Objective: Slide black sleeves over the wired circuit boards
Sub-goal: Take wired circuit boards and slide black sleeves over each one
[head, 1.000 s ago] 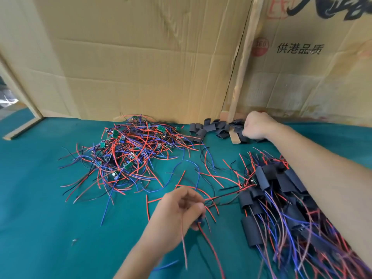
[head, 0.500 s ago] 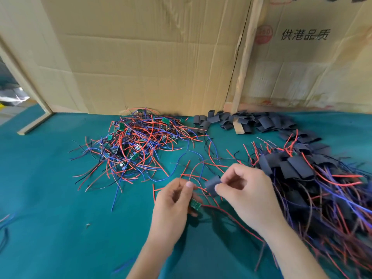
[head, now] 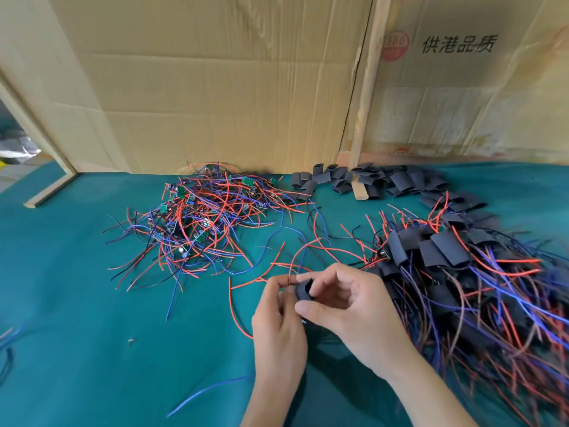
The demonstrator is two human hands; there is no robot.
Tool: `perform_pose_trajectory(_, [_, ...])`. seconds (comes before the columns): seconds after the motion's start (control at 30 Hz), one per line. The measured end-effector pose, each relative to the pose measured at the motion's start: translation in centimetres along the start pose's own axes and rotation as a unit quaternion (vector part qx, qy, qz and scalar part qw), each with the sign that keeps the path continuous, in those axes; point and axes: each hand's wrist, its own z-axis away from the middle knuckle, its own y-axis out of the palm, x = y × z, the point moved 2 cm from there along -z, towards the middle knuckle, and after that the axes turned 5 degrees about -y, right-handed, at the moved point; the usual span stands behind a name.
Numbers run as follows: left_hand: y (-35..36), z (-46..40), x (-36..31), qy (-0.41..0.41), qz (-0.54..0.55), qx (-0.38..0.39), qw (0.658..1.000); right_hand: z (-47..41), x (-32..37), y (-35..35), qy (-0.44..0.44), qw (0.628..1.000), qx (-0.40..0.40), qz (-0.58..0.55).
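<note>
Near the front edge of the table (head: pixel 92 349), a little right of its middle, the two hands meet above the green cloth. The right hand (head: pixel 348 306) pinches a black sleeve (head: pixel 304 289) between thumb and forefinger, the other fingers loosely curled; the sleeve's long axis runs roughly left to right, its open mouth turned toward the left hand (head: pixel 278 328). That hand's fingers are curled around a wired circuit board (the board itself is hidden behind the fingers), and its red and blue wires (head: pixel 295 260) rise from the fingertips and arc away toward the far edge. To the right, toward the right edge, lies a heap of sleeved boards (head: pixel 446 254) with wires trailing forward. Farther back, left of centre, sits a tangle of bare boards (head: pixel 200 217). Along the far edge, against the cardboard wall (head: pixel 231 87), a row of loose empty sleeves (head: pixel 369 180) lies around the foot of a wooden strip (head: pixel 365 97).
</note>
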Motion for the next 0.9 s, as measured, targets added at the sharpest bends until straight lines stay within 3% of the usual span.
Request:
perform_pose_trajectory(0.1, [0.2, 0.5, -0.1, 0.034, -0.037, 0.003, 0.999, -0.1, 1.0, -0.9, -0.035, 0.996, -0.087, 0.006])
perform_pose_trajectory(0.2, [0.2, 0.6, -0.3, 0.038, -0.046, -0.001, 0.998, 0.0, 2.7, -2.8, -0.132, 0.96, -0.245, 0.028])
perform_pose_trajectory(0.27, [0.2, 0.7, -0.4, 0.039, -0.044, -0.005, 0.998, 0.3, 3.6, -3.7, -0.175, 0.939, -0.295, 0.022])
perform_pose_trajectory(0.73, [0.5, 1.2, -1.0, 0.067, -0.078, 0.001, 0.995, 0.5, 3.5, -2.5, -0.143, 0.949, -0.276, -0.047])
perform_pose_trajectory(0.9, [0.4, 1.1, -0.9, 0.068, -0.063, 0.007, 0.996, 0.5, 2.6, -1.2, -0.138, 0.959, -0.248, -0.004])
